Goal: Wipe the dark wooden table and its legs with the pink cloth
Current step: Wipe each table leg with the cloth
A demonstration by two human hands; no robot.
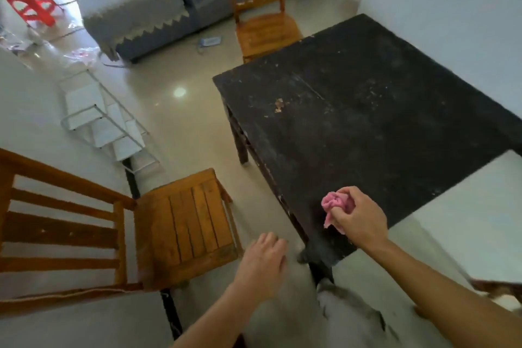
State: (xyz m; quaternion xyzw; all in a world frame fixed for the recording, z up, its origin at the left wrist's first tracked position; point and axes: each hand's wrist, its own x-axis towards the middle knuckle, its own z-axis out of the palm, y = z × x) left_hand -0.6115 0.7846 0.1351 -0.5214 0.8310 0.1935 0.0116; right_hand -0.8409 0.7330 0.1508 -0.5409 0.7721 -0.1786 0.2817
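I have the pink cloth (336, 203) bunched into a wad in my right hand (358, 217), fingers and thumb curled round it, with one loose tail hanging below the fist. The wad sits over the near-left edge of the dark wooden table (367, 110), close to the near corner; I cannot tell whether it touches the top. My left hand (262, 260) holds nothing, fingers relaxed and slightly spread, over the floor between the wooden chair (183, 229) and the table. I judge the cloth to be light, soft and fully compliant: it will take any shape pressed into it and offers no stiffness of its own, so all wiping pressure must come from the palm and fingers behind it. A tight wad gives a small contact patch. For the top, I would open it flatter under a spread palm; for the far-left table leg (243, 147), I would wrap it round the leg and hold it there with curled fingers. The hanging tail could drag or snag on the chipped edge, so gather it in first. The top looks worn, scuffed and speckled with pale marks, so expect friction rather than slip. The table reads as heavy and rigid and should not need bracing.
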